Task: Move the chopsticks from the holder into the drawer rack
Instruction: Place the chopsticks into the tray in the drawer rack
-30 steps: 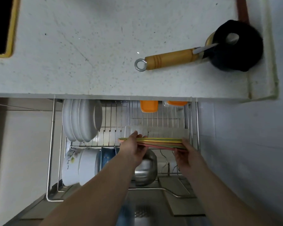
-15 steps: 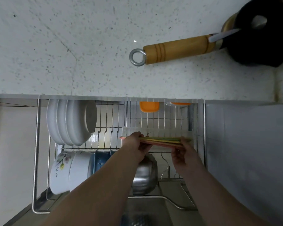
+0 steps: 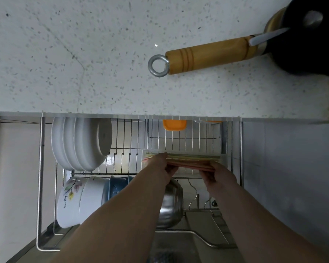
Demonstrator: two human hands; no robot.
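A: Where is the bundle of chopsticks just now?

B: Lying flat and crosswise over the clear plastic tray in the pull-out wire rack, to the right of the stacked white plates and just above the steel bowl. Whether the sticks already rest on the tray floor I cannot tell.

A: And the hands?

B: The left hand has its fingers curled round the bundle near its left end. The right hand pinches the right end from below, fingers closed on it. Each has hold of the chopsticks, nothing else.

A: How should they handle?

B: I'd judge light, stiff and thin, smooth enough to slide against one another. Several colours, so several loose sticks; one held end alone would let them fan out or roll. Holding near both ends, as here, keeps them parallel.

A: Any hazard?

B: A stick slipping through the rack's wires, perhaps, if released outside the tray.
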